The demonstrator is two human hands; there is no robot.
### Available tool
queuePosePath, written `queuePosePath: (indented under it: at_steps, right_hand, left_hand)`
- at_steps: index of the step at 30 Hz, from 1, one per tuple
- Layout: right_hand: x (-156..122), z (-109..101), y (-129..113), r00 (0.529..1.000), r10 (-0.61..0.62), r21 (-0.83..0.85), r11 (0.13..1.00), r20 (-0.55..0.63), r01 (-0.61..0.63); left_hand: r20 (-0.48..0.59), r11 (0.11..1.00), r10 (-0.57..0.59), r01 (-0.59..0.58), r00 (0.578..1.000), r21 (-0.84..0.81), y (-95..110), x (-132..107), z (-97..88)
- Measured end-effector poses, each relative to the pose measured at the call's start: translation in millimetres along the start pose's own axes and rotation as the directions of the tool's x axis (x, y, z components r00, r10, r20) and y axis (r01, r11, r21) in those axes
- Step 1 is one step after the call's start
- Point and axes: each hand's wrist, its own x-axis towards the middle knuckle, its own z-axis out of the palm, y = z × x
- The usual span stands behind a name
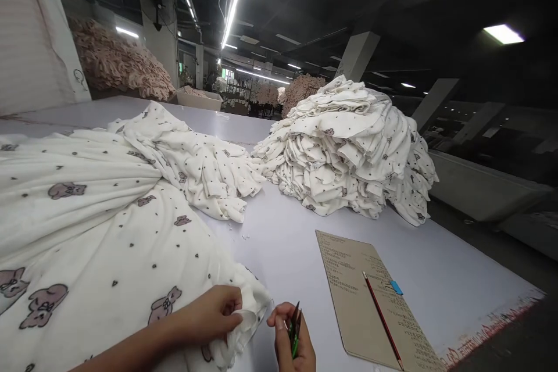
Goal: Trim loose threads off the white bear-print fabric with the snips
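Note:
My left hand [211, 315] is closed on the edge of a white fleecy cloth [131, 250] printed with brown bears and small dark hearts. This cloth spreads in gathered folds over the left side of the table. Just right of the pinched edge, my right hand [303, 351] is wrapped round small green-handled thread snips [294, 331]. Their dark blades point upward and look slightly apart. The fingertips of the right hand sit close to the cloth's corner; whether they touch a thread there I cannot tell.
A tall pile of the same printed cloth [344, 151] stands at the back right of the table [283, 244]. Nearer lies a brown board [342, 308] with writing, bearing a red-and-black pencil [383, 322] and a small blue item [396, 287]. Pinkish heaps [117, 61] stand beyond.

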Motion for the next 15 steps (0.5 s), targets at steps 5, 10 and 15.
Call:
queuePosePath:
  at_steps: [5,10,15]
  right_hand:
    - [-5.8,8.8,-3.1,0.996,0.006,0.038,0.999,0.09,-0.01]
    - [-11.3,26.4,-12.2,0.934,-0.185,0.055,0.983,0.304,0.177]
    - [-7.3,32.0,-28.0,0.841,-0.085,0.073,0.996,0.535,0.055]
  left_hand:
    - [-0.194,0.956,0.093,-0.142,0.977,-0.256,12.5,-36.6,-33.6]
    - [-0.5,0.883,0.056,-0.277,0.864,-0.38,37.4,-78.3,-48.8]
    - [-0.555,0.842,-0.164,-0.177,0.816,-0.51,39.6,-99.1,-69.8]
